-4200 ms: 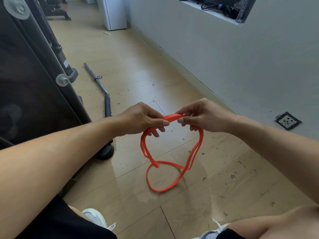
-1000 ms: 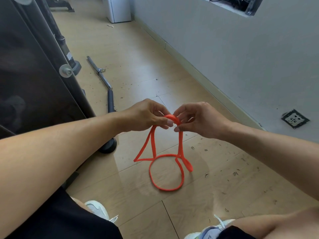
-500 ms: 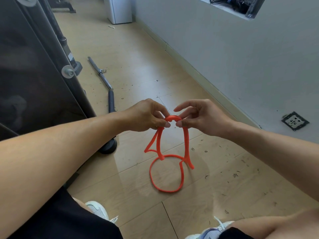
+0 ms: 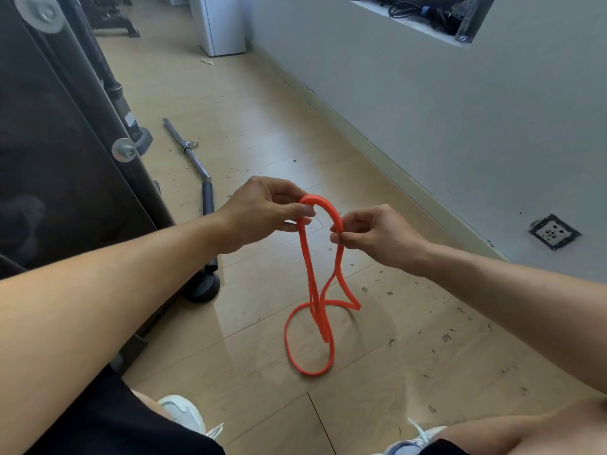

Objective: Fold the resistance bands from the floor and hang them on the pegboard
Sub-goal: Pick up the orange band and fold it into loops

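An orange resistance band (image 4: 308, 274) hangs in doubled strands from both my hands, arching between them at the top. Its lower loop lies on the wooden floor (image 4: 377, 372) in front of my feet. My left hand (image 4: 266, 208) pinches the left side of the arch between thumb and fingers. My right hand (image 4: 374, 234) pinches the right side a little lower, between thumb and forefinger. No pegboard is in view.
A dark gym machine frame (image 4: 65, 133) stands at the left, its round foot (image 4: 202, 287) near the band. A metal bar (image 4: 193, 159) lies on the floor behind. A grey wall (image 4: 443, 110) with a socket (image 4: 555, 231) runs along the right. My shoes (image 4: 184, 415) show at the bottom.
My hands have drawn slightly apart and the right one has slid down the band. The strands now hang longer and narrower, with the lower loop still on the floor.
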{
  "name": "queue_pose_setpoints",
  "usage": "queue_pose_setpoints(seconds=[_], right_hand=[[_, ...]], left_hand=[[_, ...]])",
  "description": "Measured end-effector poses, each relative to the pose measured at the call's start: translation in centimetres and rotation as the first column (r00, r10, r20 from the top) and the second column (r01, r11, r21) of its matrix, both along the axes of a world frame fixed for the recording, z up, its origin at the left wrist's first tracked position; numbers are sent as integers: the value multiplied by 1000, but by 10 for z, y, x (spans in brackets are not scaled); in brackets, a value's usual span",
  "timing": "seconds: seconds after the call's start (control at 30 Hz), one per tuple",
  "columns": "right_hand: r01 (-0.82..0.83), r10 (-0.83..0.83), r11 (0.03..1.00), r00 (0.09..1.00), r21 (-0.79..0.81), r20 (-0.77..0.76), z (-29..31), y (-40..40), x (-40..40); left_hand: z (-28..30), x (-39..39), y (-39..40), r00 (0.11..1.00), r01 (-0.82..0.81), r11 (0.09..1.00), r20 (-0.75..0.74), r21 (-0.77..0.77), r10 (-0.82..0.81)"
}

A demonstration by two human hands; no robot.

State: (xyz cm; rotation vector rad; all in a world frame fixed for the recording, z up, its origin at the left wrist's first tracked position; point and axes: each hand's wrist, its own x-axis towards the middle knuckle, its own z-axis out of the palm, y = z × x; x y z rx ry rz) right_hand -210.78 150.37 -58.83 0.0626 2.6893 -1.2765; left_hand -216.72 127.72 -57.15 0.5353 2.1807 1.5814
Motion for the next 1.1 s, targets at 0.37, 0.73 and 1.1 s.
queue_pose_setpoints(seconds=[0.37, 0.73, 1.1], right_hand=[[-169, 181, 970, 982, 172, -56, 34, -10, 5], [-276, 311, 918, 946, 285, -89, 45, -10, 9], [-301, 335, 913, 939, 275, -84, 44, -6, 9]], left_hand=[[1, 10, 15, 937, 100, 939, -286, -330, -200], [1, 18, 20, 884, 115, 911, -377, -396, -276], [6, 23, 23, 891, 38, 945, -416, -325, -179]])
